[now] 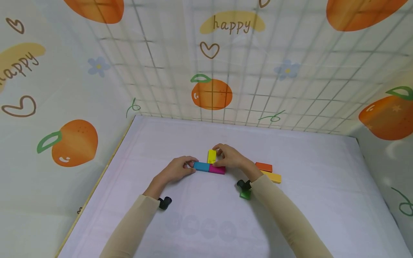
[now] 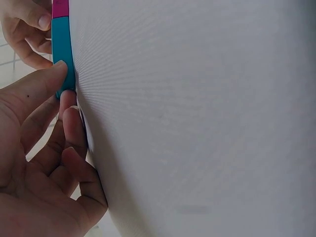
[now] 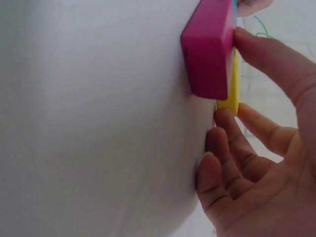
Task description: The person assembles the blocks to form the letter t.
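A blue block (image 1: 201, 167) and a magenta block (image 1: 217, 169) lie end to end in a row. Behind their junction sits a yellow block (image 1: 211, 156), turned crosswise to them. My left hand (image 1: 176, 169) pinches the free end of the blue block, thumb on the near side, fingers behind. From the right, my right hand (image 1: 233, 157) reaches over the magenta block and pinches the yellow block. In the right wrist view, the thumb (image 3: 271, 59) overlaps the magenta block's upper edge, and the index finger (image 3: 264, 128) meets the end of the yellow block.
Right of the right hand lie a red-orange block (image 1: 264, 167) and a yellow-orange block (image 1: 272, 177), partly behind the forearm. A green block (image 1: 245, 194) shows below the right wrist's black camera (image 1: 243, 185). The white table (image 1: 200, 204) meets a printed cloth wall (image 1: 161, 89) at the back.
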Demonstrator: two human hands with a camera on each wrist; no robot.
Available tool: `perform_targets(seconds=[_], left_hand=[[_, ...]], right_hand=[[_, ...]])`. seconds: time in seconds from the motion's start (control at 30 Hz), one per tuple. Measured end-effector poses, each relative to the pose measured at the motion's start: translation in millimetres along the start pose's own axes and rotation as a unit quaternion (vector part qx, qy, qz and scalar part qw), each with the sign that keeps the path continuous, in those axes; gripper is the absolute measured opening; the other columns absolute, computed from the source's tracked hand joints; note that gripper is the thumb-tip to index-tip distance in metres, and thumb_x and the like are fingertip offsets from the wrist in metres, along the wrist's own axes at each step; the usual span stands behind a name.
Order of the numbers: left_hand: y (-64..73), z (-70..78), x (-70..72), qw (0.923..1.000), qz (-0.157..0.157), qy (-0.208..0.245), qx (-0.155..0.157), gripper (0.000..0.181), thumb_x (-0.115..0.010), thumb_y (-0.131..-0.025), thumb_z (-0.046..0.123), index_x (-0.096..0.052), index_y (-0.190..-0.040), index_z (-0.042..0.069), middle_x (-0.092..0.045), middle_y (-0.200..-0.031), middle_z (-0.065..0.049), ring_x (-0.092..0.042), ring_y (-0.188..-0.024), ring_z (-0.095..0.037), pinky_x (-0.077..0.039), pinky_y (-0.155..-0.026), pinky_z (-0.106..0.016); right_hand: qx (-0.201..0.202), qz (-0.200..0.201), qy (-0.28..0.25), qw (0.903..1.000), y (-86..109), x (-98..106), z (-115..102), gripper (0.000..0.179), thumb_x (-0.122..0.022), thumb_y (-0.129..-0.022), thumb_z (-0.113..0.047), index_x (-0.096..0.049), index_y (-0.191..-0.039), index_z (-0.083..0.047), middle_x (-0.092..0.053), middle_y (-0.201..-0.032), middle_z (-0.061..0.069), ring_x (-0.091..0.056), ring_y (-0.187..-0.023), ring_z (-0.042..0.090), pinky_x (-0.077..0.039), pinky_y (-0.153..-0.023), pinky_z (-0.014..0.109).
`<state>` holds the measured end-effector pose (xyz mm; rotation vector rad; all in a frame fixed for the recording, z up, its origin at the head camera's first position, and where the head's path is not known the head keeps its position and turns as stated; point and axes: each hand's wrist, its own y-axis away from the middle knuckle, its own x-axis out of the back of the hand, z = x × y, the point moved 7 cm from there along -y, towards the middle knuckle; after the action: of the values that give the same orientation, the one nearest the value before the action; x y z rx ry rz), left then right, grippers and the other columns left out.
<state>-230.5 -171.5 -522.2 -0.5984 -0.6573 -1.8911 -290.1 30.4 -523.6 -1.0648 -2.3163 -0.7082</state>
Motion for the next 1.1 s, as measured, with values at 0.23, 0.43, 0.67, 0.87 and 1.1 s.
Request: perform_targets(seconds=[0.23,0.43,0.67,0.87,1.1], left_hand=[[0.1,0.3,0.1,1.0000,0.002,-0.001,0.002,0.032,-0.073,-0.093,0.018,-0.068,-0.125,0.018,-0.060,-0.098,0.003,-0.052,-0.083,-0.018,-0.045,-0.073,-0.033],[0.2,0.7,0.6,1.0000,0.002,-0.004,0.006,0.033,-0.073,-0.093,0.018,-0.068,-0.126,0.018,-0.060,-0.097,0.004,-0.052,-0.083,-0.018,-0.045,-0.073,-0.033],[0.1,0.7,0.3,1.0000,0.001,-0.004,0.009,0.033,-0.074,-0.093,0.018,-0.068,-0.126,0.018,-0.060,-0.097,0.004,-0.052,-0.083,-0.018,-0.045,-0.073,-0.033],[0.8,-0.2,-0.4,0.9999,0.001,-0.004,0.015,0.033,-0.074,-0.093,0.018,-0.068,-0.126,0.018,-0.060,-0.097,0.003,-0.052,-0.083,-0.018,-0.045,-0.073,-0.033],[1.7,0.3,0.5,0.9998,0.002,0.000,0.018,0.033,-0.074,-0.093,0.019,-0.068,-0.126,0.019,-0.060,-0.097,0.003,-0.053,-0.083,-0.019,-0.045,-0.072,-0.033]], right_hand=[[0.000,0.004,0.003,1.0000,1.3,0.2,-0.7,0.065,-0.082,-0.084,-0.028,-0.052,-0.140,-0.012,-0.059,-0.122,0.010,-0.054,-0.100,0.024,-0.049,-0.088,0.038],[0.002,0.001,-0.013,0.9999,3.6,-0.7,-3.3,0.063,-0.080,-0.086,-0.023,-0.051,-0.140,-0.010,-0.061,-0.112,0.007,-0.055,-0.098,0.023,-0.050,-0.087,0.036],[0.006,-0.001,-0.031,0.9995,3.6,-2.0,-3.0,0.062,-0.079,-0.087,-0.021,-0.050,-0.140,-0.009,-0.061,-0.105,0.004,-0.055,-0.097,0.023,-0.050,-0.085,0.035],[0.009,-0.005,-0.036,0.9993,4.9,-2.8,-3.1,0.062,-0.078,-0.087,-0.021,-0.049,-0.141,-0.008,-0.061,-0.105,0.004,-0.057,-0.096,0.022,-0.050,-0.087,0.036],[0.012,-0.005,-0.031,0.9994,6.9,-2.1,-5.5,0.063,-0.077,-0.088,-0.022,-0.047,-0.142,-0.009,-0.062,-0.109,0.006,-0.058,-0.097,0.023,-0.050,-0.090,0.039]])
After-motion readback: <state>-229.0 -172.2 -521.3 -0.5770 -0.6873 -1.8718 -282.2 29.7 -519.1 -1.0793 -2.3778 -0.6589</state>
